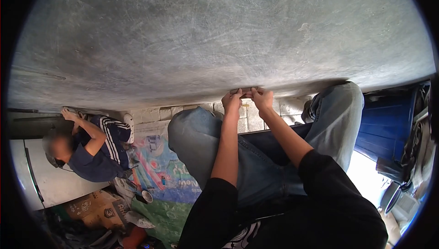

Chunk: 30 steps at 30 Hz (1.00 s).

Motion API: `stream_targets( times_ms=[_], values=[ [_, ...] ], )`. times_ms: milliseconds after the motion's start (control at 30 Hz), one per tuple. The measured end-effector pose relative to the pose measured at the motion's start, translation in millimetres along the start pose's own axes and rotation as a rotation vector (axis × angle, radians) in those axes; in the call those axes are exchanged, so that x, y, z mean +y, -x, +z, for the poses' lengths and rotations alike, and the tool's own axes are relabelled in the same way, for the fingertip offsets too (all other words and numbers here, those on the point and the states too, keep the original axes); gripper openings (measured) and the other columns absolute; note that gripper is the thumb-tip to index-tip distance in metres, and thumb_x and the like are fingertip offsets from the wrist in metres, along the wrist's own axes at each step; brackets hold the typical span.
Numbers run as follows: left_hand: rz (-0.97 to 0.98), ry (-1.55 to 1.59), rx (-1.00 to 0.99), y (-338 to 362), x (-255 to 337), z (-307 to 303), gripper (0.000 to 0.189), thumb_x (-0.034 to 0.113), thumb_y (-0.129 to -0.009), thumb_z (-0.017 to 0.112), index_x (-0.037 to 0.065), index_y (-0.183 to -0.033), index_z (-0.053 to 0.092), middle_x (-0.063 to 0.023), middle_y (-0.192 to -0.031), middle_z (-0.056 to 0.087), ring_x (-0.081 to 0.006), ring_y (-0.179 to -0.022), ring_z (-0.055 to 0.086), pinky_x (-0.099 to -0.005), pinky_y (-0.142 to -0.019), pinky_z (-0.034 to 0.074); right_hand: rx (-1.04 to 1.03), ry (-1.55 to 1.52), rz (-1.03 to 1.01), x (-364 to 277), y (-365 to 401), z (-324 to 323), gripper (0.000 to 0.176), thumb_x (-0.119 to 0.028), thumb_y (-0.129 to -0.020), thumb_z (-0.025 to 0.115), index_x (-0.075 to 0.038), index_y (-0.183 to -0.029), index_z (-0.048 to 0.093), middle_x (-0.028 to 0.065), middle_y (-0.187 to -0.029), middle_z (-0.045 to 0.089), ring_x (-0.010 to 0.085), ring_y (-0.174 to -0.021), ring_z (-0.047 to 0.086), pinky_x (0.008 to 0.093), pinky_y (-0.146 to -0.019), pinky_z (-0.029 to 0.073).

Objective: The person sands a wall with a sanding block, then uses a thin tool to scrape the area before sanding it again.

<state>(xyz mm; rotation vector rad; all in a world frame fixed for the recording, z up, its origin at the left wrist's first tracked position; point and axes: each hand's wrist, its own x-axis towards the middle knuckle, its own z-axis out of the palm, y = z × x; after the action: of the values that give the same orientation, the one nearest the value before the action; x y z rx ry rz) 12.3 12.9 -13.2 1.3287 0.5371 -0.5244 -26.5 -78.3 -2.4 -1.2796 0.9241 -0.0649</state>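
My left hand (232, 100) and my right hand (261, 97) are raised side by side against the lower edge of a large grey plastered surface (219, 38). Together they pinch a small flat brownish piece (245, 91) pressed to that edge; what it is cannot be told. Both fingers are closed on it. My arms in black sleeves reach up between my knees in blue jeans (196, 134).
A row of pale bricks (183, 110) runs under the plaster edge. Another person in a dark blue striped top (103, 150) touches the surface at the left. Printed sacks (160, 169), cardboard (93, 208), a white panel (48, 178) and a blue barrel (388, 125) lie around.
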Motion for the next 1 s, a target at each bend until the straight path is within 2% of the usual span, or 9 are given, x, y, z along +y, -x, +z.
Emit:
stream_targets(
  times_ms=[100,300,467,533,567,633,733,800,1000],
  values=[
    [-0.047,0.034,-0.058,2.9,6.6,1.0,0.012,0.012,-0.073,0.06,0.003,-0.075,0.053,0.0016,-0.052,0.046,-0.0031,-0.038,0.032,-0.0171,-0.033,0.024,-0.057,-0.066,-0.001,0.5,-5.1,-4.4,0.017,-0.005,-0.08,0.048,0.011,-0.082,0.054,0.01,-0.071,0.058,0.0128,-0.059,0.058,0.0194,-0.051,0.044],
    [0.077,-0.065,0.046,2.2,-2.2,2.9,0.013,0.012,-0.072,0.061,0.001,-0.073,0.053,0.0013,-0.05,0.046,-0.0036,-0.036,0.031,-0.0184,-0.033,0.023,-0.04,-0.149,0.047,7.0,-6.1,-2.2,0.018,-0.007,-0.08,0.048,0.011,-0.085,0.053,0.0099,-0.072,0.058,0.0124,-0.061,0.057,0.0187,-0.05,0.043],
    [0.058,-0.052,-0.078,1.5,0.8,2.6,0.016,0.014,-0.071,0.063,0.001,-0.076,0.055,0.0006,-0.051,0.047,-0.0032,-0.036,0.031,-0.0184,-0.033,0.023,-0.034,-0.213,0.015,2.5,-1.2,-8.4,0.019,-0.006,-0.081,0.047,0.011,-0.088,0.051,0.0108,-0.074,0.058,0.0126,-0.061,0.057,0.0183,-0.05,0.042],
    [0.011,-0.073,0.115,0.8,8.2,-3.9,0.014,0.011,-0.07,0.062,0.0,-0.077,0.056,-0.0013,-0.055,0.051,-0.0029,-0.036,0.031,-0.0178,-0.033,0.022,-0.128,-0.053,0.044,6.1,-3.2,7.4,0.02,-0.006,-0.081,0.047,0.012,-0.09,0.05,0.0111,-0.075,0.058,0.0127,-0.062,0.057,0.0186,-0.05,0.043],
    [0.035,-0.069,0.108,-0.4,13.3,-10.2,0.014,0.011,-0.07,0.061,0.0,-0.076,0.056,-0.0014,-0.055,0.052,-0.0028,-0.036,0.03,-0.0177,-0.032,0.022,-0.084,-0.217,0.064,9.3,-2.7,20.6,0.021,-0.007,-0.081,0.047,0.012,-0.089,0.051,0.0107,-0.075,0.059,0.0127,-0.063,0.057,0.0188,-0.05,0.043],
    [0.058,-0.068,0.107,-3.8,12.0,-15.2,0.013,0.011,-0.07,0.061,0.0,-0.076,0.056,-0.0015,-0.056,0.052,-0.0026,-0.036,0.03,-0.0176,-0.032,0.022,-0.104,-0.189,0.091,8.2,-1.0,23.4,0.021,-0.008,-0.08,0.048,0.011,-0.09,0.051,0.0103,-0.074,0.059,0.0125,-0.063,0.057,0.0185,-0.051,0.043],
    [0.061,-0.108,0.081,-4.9,15.2,-14.6,0.015,0.012,-0.07,0.061,0.0,-0.077,0.056,-0.0039,-0.06,0.056,-0.0024,-0.035,0.03,-0.0177,-0.032,0.021,-0.108,-0.177,0.059,4.6,1.7,13.4,0.02,-0.008,-0.08,0.049,0.009,-0.089,0.051,0.0103,-0.074,0.059,0.0121,-0.063,0.057,0.0184,-0.052,0.043],
    [0.043,-0.162,-0.065,1.4,11.0,-3.0,0.017,0.012,-0.07,0.062,-0.001,-0.079,0.056,-0.0067,-0.065,0.059,-0.0025,-0.036,0.031,-0.0178,-0.033,0.021,-0.065,-0.199,-0.024,3.1,3.2,-3.5,0.018,-0.009,-0.081,0.048,0.007,-0.084,0.053,0.0103,-0.074,0.059,0.0118,-0.064,0.056,0.0185,-0.054,0.043],
    [0.052,-0.047,-0.102,10.6,8.1,7.5,0.019,0.013,-0.069,0.063,0.0,-0.081,0.056,-0.0041,-0.062,0.057,-0.0026,-0.038,0.031,-0.0174,-0.034,0.022,-0.039,-0.242,0.014,-2.8,4.0,-9.6,0.017,-0.009,-0.081,0.047,0.007,-0.084,0.053,0.0112,-0.074,0.059,0.0124,-0.064,0.057,0.0185,-0.054,0.043]
  ],
)
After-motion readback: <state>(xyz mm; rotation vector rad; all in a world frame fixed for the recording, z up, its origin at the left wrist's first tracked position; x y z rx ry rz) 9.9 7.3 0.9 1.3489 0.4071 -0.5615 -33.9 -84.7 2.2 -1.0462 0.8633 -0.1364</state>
